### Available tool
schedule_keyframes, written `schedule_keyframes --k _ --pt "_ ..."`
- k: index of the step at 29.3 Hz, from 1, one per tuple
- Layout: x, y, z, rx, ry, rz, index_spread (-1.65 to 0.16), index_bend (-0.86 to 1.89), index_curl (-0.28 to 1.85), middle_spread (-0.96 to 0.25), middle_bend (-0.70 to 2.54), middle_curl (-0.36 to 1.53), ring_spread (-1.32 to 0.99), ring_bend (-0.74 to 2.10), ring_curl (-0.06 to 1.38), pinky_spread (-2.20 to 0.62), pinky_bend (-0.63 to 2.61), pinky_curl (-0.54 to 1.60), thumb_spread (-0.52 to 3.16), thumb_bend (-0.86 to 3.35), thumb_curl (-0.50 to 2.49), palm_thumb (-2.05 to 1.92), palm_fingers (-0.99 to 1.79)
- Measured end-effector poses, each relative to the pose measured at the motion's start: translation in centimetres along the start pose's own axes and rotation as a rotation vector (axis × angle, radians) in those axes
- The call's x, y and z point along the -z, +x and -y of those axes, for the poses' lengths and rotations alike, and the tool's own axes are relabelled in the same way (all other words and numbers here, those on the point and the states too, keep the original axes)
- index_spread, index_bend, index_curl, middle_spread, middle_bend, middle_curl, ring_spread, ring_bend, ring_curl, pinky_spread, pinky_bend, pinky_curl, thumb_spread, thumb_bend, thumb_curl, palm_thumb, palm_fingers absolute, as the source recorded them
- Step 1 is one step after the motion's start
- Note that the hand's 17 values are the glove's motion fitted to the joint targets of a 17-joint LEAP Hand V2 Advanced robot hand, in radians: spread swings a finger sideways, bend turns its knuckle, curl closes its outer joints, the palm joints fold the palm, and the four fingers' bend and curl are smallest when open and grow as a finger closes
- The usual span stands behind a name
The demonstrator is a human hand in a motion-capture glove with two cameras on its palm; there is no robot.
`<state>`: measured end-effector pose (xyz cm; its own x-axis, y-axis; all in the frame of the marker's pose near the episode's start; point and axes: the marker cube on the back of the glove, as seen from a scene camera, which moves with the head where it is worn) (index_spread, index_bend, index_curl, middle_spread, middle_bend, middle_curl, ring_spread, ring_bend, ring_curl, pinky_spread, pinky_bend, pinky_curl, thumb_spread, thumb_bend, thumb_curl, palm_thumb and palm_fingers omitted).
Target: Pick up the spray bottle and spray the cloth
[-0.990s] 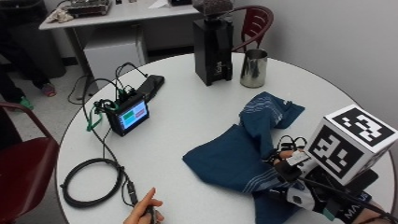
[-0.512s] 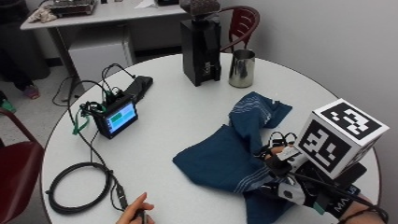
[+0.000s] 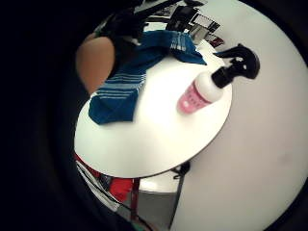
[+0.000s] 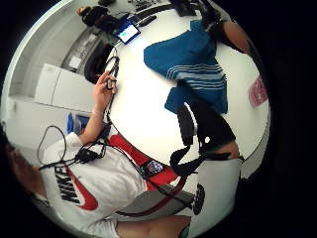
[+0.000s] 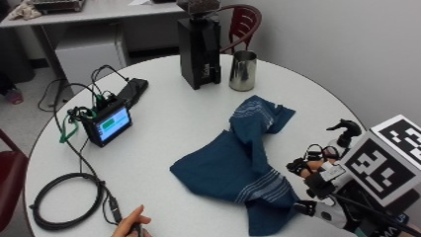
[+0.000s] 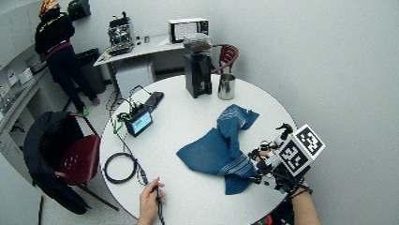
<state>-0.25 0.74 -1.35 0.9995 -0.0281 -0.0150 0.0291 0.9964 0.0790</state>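
R gloved hand [image 5: 315, 170] hovers over the table edge, just beside the crumpled blue cloth w/ pale stripes [image 5: 246, 168]; can't tell finger state, rig hides them. Pink spray bottle w/ white collar + black trigger head [image 3: 209, 82] stands just past the hand, on its far side from the cloth, near the rim of the round white table [image 5: 178, 123]. Not yet gripped.

Judgement: reach past the cloth, wrap the bottle body below the collar, 1 finger free for trigger, nozzle toward cloth.

Bottle label illegible. Shirt of person seated at the table reads "NIKE".
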Motion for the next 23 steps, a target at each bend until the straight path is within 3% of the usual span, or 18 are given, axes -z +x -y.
schedule_keyframes --k 13,23 --pt "2.3 1.7 -0.9 -0.031 0.129 0.004 -0.34 0.16 0.32 -0.07 0.27 0.34 0.00 0.19 0.25 0.24 0.18 0.28 1.17 0.17 0.31 0.71 0.69" --pt "-0.2 6.1 7.1 -0.220 0.284 0.337 -0.34 0.11 0.30 -0.06 0.27 0.35 -0.02 0.26 0.29 0.21 0.22 0.30 1.16 0.10 0.32 0.70 0.78"
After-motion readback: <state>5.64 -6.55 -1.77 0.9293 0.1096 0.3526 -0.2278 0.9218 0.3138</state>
